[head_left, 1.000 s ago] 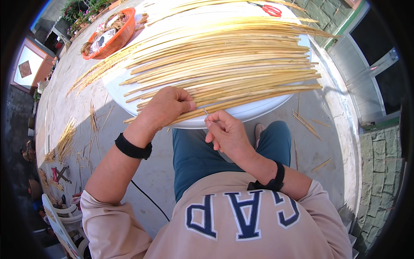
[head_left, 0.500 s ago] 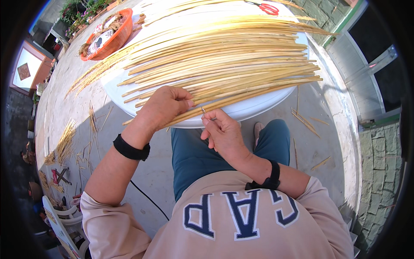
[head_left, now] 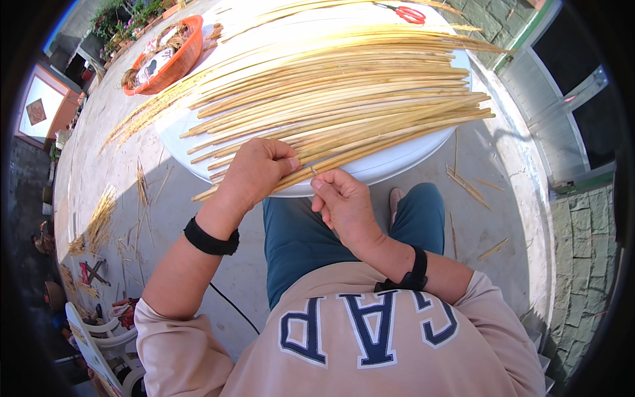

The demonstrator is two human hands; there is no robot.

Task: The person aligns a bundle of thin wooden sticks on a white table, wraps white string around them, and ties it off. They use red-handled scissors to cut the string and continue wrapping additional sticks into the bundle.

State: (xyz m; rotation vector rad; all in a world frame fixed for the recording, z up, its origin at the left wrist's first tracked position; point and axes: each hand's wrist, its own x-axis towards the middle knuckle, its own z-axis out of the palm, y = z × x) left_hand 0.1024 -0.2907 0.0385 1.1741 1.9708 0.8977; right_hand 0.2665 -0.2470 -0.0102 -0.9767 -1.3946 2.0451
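Note:
Long, straw-coloured dried stalks (head_left: 344, 83) lie side by side across a white round table (head_left: 397, 159). My left hand (head_left: 254, 172) rests over the nearest stalks (head_left: 383, 149), its thumb and forefinger closed on one of them. Just to its right, my right hand (head_left: 342, 198) pinches a small, thin, shiny needle-like piece (head_left: 313, 170) against the front stalk. Its exact kind is too small to tell. The right hand's other fingers are curled, and both wrists wear black bands.
Red-handled scissors (head_left: 407, 13) lie at the table's far side. An orange basket (head_left: 173, 66) with tied bundles stands at the far left. Loose stalks (head_left: 100, 215) and scraps lie on the concrete floor. A white chair (head_left: 99, 344) is at lower left.
My left hand has shifted slightly right and toward me, and its forearm has swung right. The front stalk's left end has moved slightly right. My right hand stays nearly in place.

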